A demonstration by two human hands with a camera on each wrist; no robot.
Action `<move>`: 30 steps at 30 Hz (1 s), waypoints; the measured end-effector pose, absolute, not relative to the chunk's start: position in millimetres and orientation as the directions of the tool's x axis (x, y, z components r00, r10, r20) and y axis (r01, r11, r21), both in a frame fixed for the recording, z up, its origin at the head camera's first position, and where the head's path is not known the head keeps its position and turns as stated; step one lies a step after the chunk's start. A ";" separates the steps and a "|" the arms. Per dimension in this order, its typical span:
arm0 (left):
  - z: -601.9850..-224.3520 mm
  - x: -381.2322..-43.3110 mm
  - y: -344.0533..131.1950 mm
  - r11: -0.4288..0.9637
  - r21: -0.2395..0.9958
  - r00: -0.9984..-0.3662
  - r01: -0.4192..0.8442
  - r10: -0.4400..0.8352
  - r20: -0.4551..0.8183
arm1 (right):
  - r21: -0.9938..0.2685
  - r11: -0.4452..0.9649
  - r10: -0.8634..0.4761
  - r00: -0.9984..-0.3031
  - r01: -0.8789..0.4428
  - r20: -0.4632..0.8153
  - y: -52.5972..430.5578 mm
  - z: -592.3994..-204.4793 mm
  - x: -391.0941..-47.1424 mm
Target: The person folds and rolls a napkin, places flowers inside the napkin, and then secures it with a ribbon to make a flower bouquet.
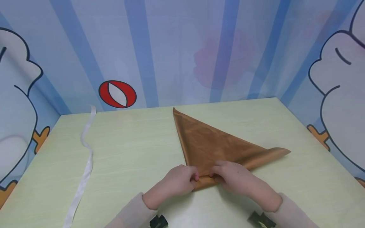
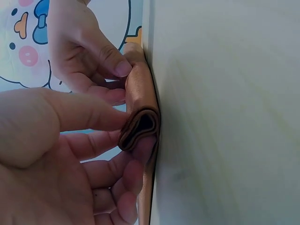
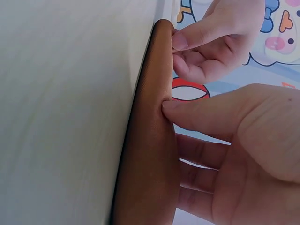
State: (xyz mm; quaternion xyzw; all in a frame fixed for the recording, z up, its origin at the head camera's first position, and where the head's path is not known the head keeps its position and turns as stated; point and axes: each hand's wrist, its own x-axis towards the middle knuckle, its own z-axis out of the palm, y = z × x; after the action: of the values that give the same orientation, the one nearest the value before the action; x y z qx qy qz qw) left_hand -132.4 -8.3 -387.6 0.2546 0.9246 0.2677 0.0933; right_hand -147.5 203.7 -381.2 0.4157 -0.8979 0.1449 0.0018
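A brown, satin-like cloth (image 1: pixel 211 139) lies on the table as a rough triangle, one point toward the back wall and another to the right. Its near edge is folded over into a flat roll (image 3: pixel 147 154). At the roll's left end, my left hand (image 1: pixel 181 179) pinches the fabric between thumb and fingers. The left wrist view looks into that end, where the layers (image 2: pixel 139 129) curl around a dark hollow. A little farther right, my right hand (image 1: pixel 236 177) grips the same roll, its thumb pressing into the cloth and its fingers partly hidden behind it.
A white ribbon-like strip (image 1: pixel 88 161) runs wavily along the left side of the pale table (image 1: pixel 128 142). Behind stands a blue striped backdrop (image 1: pixel 176 57) with a printed red and white ball (image 1: pixel 129 95). Cartoon-printed side walls flank the table.
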 end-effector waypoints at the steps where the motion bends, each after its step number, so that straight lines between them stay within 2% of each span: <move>1: -388.0 -132.4 -8.5 0.729 0.537 -0.853 0.423 0.520 -0.034 | -0.257 0.617 -0.744 -0.658 -0.744 0.120 203.6 -381.3 -147.1; 7: -389.9 -131.7 -9.3 0.774 0.473 -0.863 0.420 0.502 -0.056 | -0.184 0.633 -0.749 -0.655 -0.752 0.098 202.9 -382.4 -145.1; 14: -389.5 -131.2 -7.3 0.799 0.399 -0.861 0.449 0.506 -0.044 | -0.072 0.623 -0.765 -0.625 -0.779 0.154 203.1 -385.1 -144.9; 24: -386.4 -129.9 -6.3 0.811 0.343 -0.859 0.474 0.512 -0.025 | 0.001 0.593 -0.790 -0.581 -0.806 0.199 203.0 -388.2 -146.8; 30: -383.7 -128.8 -8.1 0.793 0.353 -0.852 0.497 0.523 0.024 | 0.007 0.585 -0.794 -0.571 -0.811 0.207 203.0 -388.8 -147.2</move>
State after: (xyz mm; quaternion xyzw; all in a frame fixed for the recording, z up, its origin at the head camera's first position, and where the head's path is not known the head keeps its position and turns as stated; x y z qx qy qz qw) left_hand -128.8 -8.1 -383.7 0.2697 0.9460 0.1758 0.0372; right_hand -147.2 203.0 -388.8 0.4535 -0.8851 0.0444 0.0944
